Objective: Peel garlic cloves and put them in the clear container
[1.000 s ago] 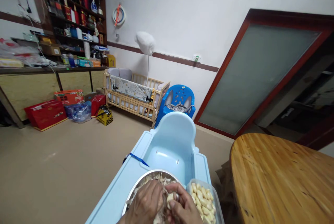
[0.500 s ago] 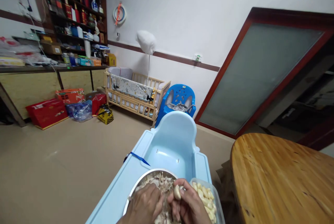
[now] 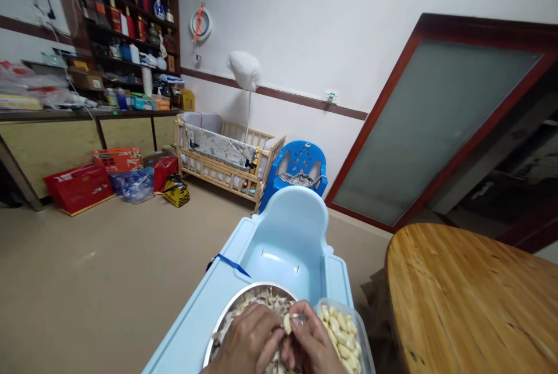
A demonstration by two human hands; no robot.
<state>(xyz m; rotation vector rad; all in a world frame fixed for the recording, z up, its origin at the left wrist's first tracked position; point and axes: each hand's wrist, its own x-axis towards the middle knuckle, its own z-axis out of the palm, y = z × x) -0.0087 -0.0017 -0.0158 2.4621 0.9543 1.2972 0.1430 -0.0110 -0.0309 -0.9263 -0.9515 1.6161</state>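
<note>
Both of my hands work together over a metal bowl (image 3: 226,314) full of papery garlic skins at the bottom edge of the view. My left hand (image 3: 248,340) and my right hand (image 3: 311,339) pinch one pale garlic clove (image 3: 286,323) between their fingertips. Just right of the bowl stands a clear plastic tub (image 3: 360,334) holding several peeled cloves. Bowl and tub rest on the tray of a light blue baby chair (image 3: 283,243).
A round wooden table (image 3: 471,298) stands at my right. Beyond the baby chair are a blue plastic chair (image 3: 300,167), a wooden crib (image 3: 226,156) and a leaning framed panel (image 3: 431,118). Red boxes (image 3: 76,188) and bags lie under a cluttered shelf at the left.
My right hand lifted the clove slightly to the right half a second ago, then came back to meet my left hand. Both hands now pinch it over the bowl.
</note>
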